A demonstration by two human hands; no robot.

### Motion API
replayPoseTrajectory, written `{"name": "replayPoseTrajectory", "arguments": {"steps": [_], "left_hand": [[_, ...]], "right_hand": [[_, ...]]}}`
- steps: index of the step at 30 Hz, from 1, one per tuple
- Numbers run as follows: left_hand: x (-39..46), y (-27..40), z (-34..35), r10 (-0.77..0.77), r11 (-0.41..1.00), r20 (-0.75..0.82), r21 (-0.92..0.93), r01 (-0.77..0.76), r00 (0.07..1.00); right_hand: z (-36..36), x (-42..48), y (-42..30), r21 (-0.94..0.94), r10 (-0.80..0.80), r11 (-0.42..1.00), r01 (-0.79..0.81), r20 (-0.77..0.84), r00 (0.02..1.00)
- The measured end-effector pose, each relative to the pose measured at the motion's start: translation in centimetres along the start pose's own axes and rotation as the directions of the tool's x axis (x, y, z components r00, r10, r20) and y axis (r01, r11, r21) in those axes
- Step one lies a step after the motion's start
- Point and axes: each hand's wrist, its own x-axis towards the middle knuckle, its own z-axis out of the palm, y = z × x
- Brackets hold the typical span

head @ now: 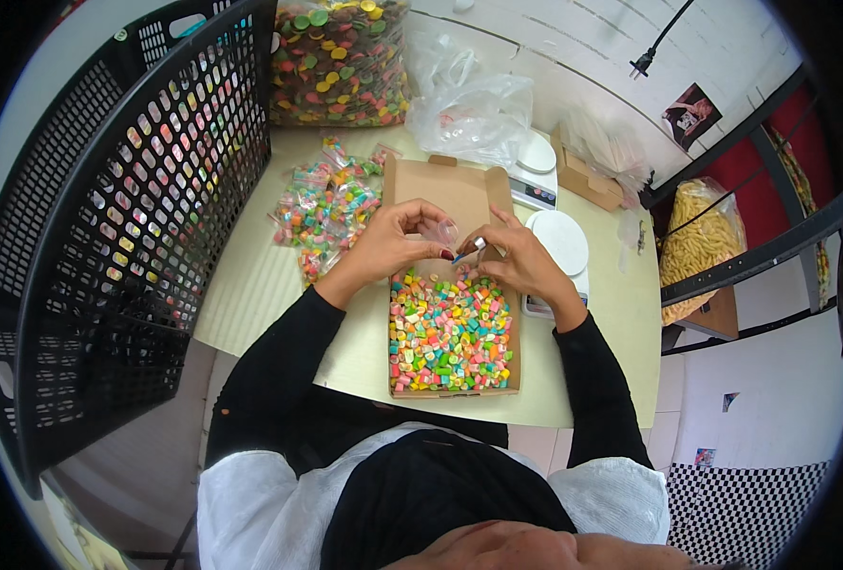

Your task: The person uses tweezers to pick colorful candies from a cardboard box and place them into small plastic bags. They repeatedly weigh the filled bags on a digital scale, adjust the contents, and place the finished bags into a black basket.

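My left hand [393, 239] pinches a small clear plastic bag [441, 232] between thumb and fingers, over an open cardboard box. Opposite it, my right hand [514, 256] has its fingers curled close to the bag. Something small and white [479, 243] shows at a right fingertip, with a blue bit beside it; what these are I cannot tell. Beneath both hands, the cardboard box [439, 182] holds many small colourful cut candies [450, 335] in its near part. On the left lies a heap of small filled candy bags [329, 206].
A black perforated plastic crate [172, 164] stands at left. Behind are a large bag of coloured round pieces [339, 64] and crumpled plastic bags [471, 107]. Two white scales [558, 242] [535, 153] and a cardboard carton [585, 174] sit right. A power plug [640, 65] hangs above.
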Motion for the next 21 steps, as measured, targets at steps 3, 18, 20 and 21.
{"name": "replayPoseTrajectory", "arguments": {"steps": [3, 18, 20, 21], "left_hand": [[0.0, 0.0, 0.0, -0.007, 0.999, 0.002, -0.044, 0.007, 1.0], [-0.2, 0.1, 0.3, -0.026, 0.999, 0.003, 0.025, 0.025, 1.0], [-0.1, -0.1, 0.2, -0.016, 0.994, -0.007, 0.108, 0.016, 1.0], [-0.1, -0.2, 0.1, -0.009, 0.989, -0.014, 0.15, 0.011, 1.0]], "right_hand": [[-0.5, 0.2, 0.3, 0.034, 0.014, 0.999, -0.013, -0.014, 1.0], [0.8, 0.4, 1.0, 0.037, -0.01, 0.999, 0.012, -0.058, 0.998], [0.9, 0.3, 0.6, 0.142, 0.078, 0.988, -0.069, -0.059, 0.995], [0.9, 0.3, 0.4, 0.194, 0.118, 0.975, -0.105, -0.056, 0.991]]}}
